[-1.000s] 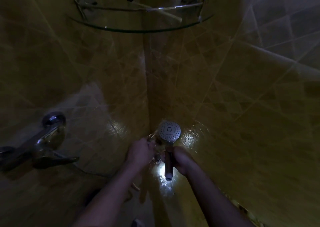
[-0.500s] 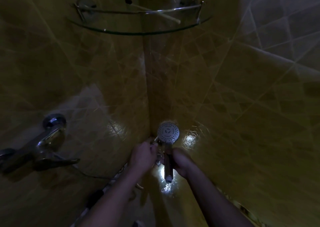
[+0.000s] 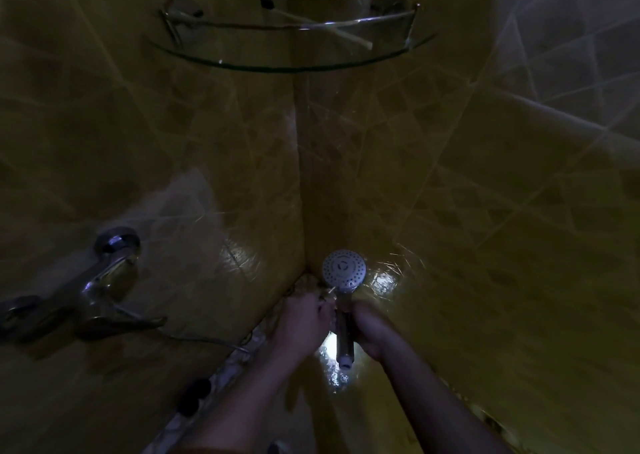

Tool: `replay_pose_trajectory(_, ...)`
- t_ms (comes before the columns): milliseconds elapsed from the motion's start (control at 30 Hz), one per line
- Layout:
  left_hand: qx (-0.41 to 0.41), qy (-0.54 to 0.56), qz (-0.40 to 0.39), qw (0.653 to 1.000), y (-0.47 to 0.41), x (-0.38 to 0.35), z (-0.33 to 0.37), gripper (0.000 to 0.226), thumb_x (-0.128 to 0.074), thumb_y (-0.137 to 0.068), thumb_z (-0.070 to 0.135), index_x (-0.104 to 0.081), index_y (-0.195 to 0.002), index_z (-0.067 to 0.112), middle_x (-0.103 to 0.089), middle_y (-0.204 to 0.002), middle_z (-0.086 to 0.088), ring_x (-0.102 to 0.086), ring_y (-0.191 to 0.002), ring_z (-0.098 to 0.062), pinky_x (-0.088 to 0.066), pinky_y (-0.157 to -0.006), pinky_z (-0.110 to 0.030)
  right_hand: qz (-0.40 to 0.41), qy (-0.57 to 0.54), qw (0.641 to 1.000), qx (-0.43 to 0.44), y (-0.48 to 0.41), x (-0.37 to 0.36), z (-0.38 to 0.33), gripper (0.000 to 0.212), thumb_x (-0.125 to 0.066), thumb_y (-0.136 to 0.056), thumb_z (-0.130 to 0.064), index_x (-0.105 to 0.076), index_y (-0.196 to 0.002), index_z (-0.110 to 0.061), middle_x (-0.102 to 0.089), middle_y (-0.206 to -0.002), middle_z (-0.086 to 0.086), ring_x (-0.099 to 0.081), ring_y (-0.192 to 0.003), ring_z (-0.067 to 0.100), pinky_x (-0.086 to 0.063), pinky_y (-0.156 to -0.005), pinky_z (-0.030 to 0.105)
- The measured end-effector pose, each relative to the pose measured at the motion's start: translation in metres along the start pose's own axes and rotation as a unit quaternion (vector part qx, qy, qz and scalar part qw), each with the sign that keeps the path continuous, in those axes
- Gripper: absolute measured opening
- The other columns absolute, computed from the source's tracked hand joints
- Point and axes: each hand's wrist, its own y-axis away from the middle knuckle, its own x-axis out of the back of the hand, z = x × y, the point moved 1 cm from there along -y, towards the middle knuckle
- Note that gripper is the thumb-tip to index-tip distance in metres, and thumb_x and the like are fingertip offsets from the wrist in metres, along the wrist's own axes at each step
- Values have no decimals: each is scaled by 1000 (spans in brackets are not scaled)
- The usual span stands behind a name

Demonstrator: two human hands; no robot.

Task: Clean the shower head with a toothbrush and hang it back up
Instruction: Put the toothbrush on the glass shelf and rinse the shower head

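1. The right grip is curled round the handle of the shower head. The round spray face stands just above this grip, turned toward the camera.
2. The left grip, just beside the handle, has its fingers closed on a thin pale toothbrush. The tip meets the lower rim of the face, though the dim light hides detail.
3. A chrome tap juts out well left of the left grip, and a glass corner shelf hangs far above both.
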Motion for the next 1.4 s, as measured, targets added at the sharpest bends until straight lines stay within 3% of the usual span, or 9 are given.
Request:
replay_pose_trajectory(200,37,-6,23,999,-11,7,-4,32,-49,-102,30,-69,-110,6,-76,-107,-18,-70,-102,-37,-55,-83,-40,18,18,1000,-5,-5,4,2,15,-49,-97,3,-64,-94,4,-62,-71,16,-59,-59,25,-54,-64,40)
replay_pose_trajectory(400,-7,24,4,1000,-3,-4,15,31,-47,-103,31,-66,-110,8,-76,-101,-16,-69,-100,-36,-52,-81,-38,17,60,998,3,-1,0,-3,17,-53,-96,-4,-69,-97,1,-67,-81,17,-63,-64,22,-52,-57,28)
replay_pose_trajectory(600,47,7,22,999,-4,8,-6,36,-47,-103,36,-69,-102,8,-77,-103,-19,-71,-99,-37,-51,-79,-37,11,29,999,4,2,1,-10,16,-49,-97,3,-64,-91,5,-60,-75,19,-59,-61,27,-53,-62,38)
replay_pose_trajectory(767,10,42,25,999,2,5,-11,28,-52,-100,37,-67,-101,13,-79,-98,-11,-71,-96,-35,-51,-76,-35,-32,39,999,-11,7,-12,-11,15,-48,-101,-3,-63,-99,-1,-62,-74,11,-56,-63,19,-53,-58,30)
replay_pose_trajectory(933,51,20,19,998,9,24,-51,31,-51,-101,38,-69,-108,13,-77,-102,-14,-71,-99,-36,-51,-76,-35,-31,50,998,-1,13,-21,-19,20,-46,-100,0,-60,-87,-2,-59,-68,11,-56,-60,22,-53,-60,32)
replay_pose_trajectory(1033,87,26,26,996,15,48,-80,33,-50,-102,39,-69,-109,13,-76,-104,-13,-70,-100,-33,-52,-80,-35,-30,23,999,-11,7,-27,-19,11,-46,-100,1,-56,-97,4,-55,-75,16,-55,-65,27,-51,-69,38)
replay_pose_trajectory(1200,102,26,34,994,21,89,-119,29,-51,-102,31,-69,-113,12,-75,-106,-13,-69,-100,-31,-48,-77,-30,-68,57,996,-6,-1,-38,-17,14,-44,-99,-2,-58,-97,3,-54,-79,19,-56,-62,26,-54,-58,31)
replay_pose_trajectory(1400,89,10,-22,996,10,109,-154,28,-54,-102,24,-69,-115,4,-73,-110,-14,-67,-103,-26,-40,-71,-25,-69,52,996,-11,-6,-49,-12,16,-50,-99,-4,-62,-89,-1,-60,-73,13,-60,-61,24,-57,-56,30)
